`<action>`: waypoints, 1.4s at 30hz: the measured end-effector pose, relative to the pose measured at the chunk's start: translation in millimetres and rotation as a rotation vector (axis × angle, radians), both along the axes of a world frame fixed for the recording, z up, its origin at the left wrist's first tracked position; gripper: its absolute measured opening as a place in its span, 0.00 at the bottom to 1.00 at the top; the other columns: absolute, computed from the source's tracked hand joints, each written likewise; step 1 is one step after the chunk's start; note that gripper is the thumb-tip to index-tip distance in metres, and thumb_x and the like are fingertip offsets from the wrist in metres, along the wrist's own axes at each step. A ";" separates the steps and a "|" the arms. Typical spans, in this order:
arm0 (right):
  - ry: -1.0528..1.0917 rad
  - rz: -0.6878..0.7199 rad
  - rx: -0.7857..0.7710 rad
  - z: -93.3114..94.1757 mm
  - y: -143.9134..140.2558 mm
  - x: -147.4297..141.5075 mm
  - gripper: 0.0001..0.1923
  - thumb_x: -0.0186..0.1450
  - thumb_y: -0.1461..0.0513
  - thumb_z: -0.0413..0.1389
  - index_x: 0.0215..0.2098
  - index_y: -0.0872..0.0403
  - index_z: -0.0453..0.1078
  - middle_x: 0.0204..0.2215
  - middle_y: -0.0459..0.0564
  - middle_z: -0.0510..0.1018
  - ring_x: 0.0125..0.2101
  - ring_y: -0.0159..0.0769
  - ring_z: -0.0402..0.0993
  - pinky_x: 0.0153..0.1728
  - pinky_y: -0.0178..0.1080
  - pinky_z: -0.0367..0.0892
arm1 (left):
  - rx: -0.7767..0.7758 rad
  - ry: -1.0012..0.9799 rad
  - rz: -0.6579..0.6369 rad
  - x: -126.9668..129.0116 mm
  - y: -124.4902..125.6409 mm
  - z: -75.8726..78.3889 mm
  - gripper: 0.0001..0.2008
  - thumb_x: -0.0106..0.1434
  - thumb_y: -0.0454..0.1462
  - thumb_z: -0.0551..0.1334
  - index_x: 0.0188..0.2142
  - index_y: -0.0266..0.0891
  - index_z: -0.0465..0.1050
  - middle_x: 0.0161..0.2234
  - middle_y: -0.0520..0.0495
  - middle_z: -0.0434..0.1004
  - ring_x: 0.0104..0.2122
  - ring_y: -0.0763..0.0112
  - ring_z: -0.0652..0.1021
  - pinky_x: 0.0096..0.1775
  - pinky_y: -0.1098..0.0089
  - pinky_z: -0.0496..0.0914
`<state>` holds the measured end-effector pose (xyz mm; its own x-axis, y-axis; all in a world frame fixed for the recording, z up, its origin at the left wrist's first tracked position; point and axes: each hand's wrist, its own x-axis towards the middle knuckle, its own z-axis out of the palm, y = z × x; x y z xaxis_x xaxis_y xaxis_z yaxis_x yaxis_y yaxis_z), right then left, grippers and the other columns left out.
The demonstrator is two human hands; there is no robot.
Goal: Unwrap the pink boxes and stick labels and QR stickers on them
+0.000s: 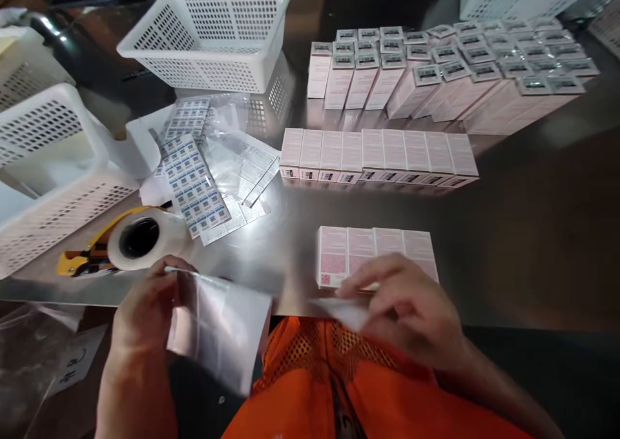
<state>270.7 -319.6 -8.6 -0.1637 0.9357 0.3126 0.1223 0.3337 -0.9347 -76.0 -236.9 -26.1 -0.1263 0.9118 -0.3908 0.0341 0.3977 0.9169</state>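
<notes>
Left hand (148,310): fingers are closing on the upper left edge of a thin, glossy, silvery-white rectangular sheet (217,329), which is hanging at a tilt in front of the wearer's orange vest with mesh panels (300,394).

Right hand (411,306): fingers are narrowing on a small, pale, blurred slip (343,311); the forefinger is overlapping the nearest cartons in view, and whether it is touching them cannot be told.

Nearest cartons: four pink-and-white cardboard boxes (361,242), lying side by side near the front edge of the grey metal table (300,216).

Middle row: nine pale pink cardboard boxes (372,152), lying behind the four.

Rear group: many upright pale pink cartons with dark-printed ends (365,81), standing close together, some leaning.

Left of the rows: sheets printed with blue-and-black square codes (196,184), lying overlapped beside clear plastic film (225,158).

Near the left hand: a yellow tape dispenser (72,263) is holding a wide roll of translucent tape (119,239).

Behind the sheets: a white perforated plastic basket (213,68), standing upright.
</notes>
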 end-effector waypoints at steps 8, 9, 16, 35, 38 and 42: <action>-0.007 -0.189 -0.602 -6.8 39.4 14.3 0.17 0.56 0.57 0.69 0.38 0.51 0.67 0.25 0.42 0.74 0.25 0.31 0.73 0.25 0.33 0.69 | -0.123 0.026 -0.727 107.0 -6.0 -0.2 0.21 0.64 0.52 0.60 0.27 0.38 0.75 0.14 0.54 0.65 0.15 0.77 0.64 0.21 0.73 0.55; 0.000 -0.179 -0.619 -7.0 40.3 14.7 0.18 0.56 0.57 0.69 0.38 0.51 0.67 0.25 0.41 0.74 0.24 0.30 0.73 0.25 0.32 0.69 | -0.130 0.023 -0.798 116.6 -7.7 -0.2 0.20 0.65 0.52 0.60 0.32 0.38 0.76 0.15 0.55 0.67 0.16 0.77 0.64 0.22 0.73 0.56; -0.045 -0.171 -0.621 -16.5 35.6 12.1 0.15 0.58 0.59 0.67 0.39 0.52 0.67 0.26 0.41 0.75 0.25 0.30 0.75 0.25 0.31 0.69 | -0.110 0.118 -0.926 140.1 -12.8 -3.5 0.21 0.67 0.50 0.58 0.26 0.37 0.71 0.19 0.52 0.70 0.22 0.75 0.66 0.26 0.73 0.57; -0.552 -0.372 -0.407 -29.7 62.3 8.6 0.06 0.66 0.60 0.61 0.31 0.52 0.75 0.27 0.44 0.76 0.27 0.31 0.71 0.29 0.34 0.63 | -0.122 0.352 -0.837 161.0 -16.8 -11.3 0.24 0.68 0.48 0.54 0.21 0.37 0.72 0.16 0.55 0.60 0.19 0.77 0.59 0.23 0.71 0.51; -0.571 -0.376 -0.388 -30.4 62.0 6.9 0.06 0.66 0.61 0.61 0.31 0.52 0.74 0.27 0.44 0.76 0.27 0.31 0.72 0.30 0.34 0.64 | -0.147 0.346 -0.835 162.0 -15.3 -10.7 0.23 0.68 0.48 0.55 0.21 0.37 0.73 0.16 0.55 0.60 0.19 0.76 0.59 0.23 0.71 0.51; -0.603 -0.377 -0.344 -31.5 60.5 6.2 0.06 0.67 0.60 0.60 0.31 0.53 0.73 0.27 0.44 0.75 0.27 0.31 0.71 0.31 0.35 0.64 | -0.165 0.328 -0.832 162.9 -13.9 -10.8 0.24 0.67 0.48 0.56 0.19 0.37 0.71 0.15 0.55 0.59 0.18 0.77 0.59 0.23 0.71 0.50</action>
<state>276.9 -259.2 -40.0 0.1345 0.9898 -0.0467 0.6879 -0.1272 -0.7146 86.9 -250.8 -36.8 0.4199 0.6940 -0.5849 0.6182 0.2531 0.7441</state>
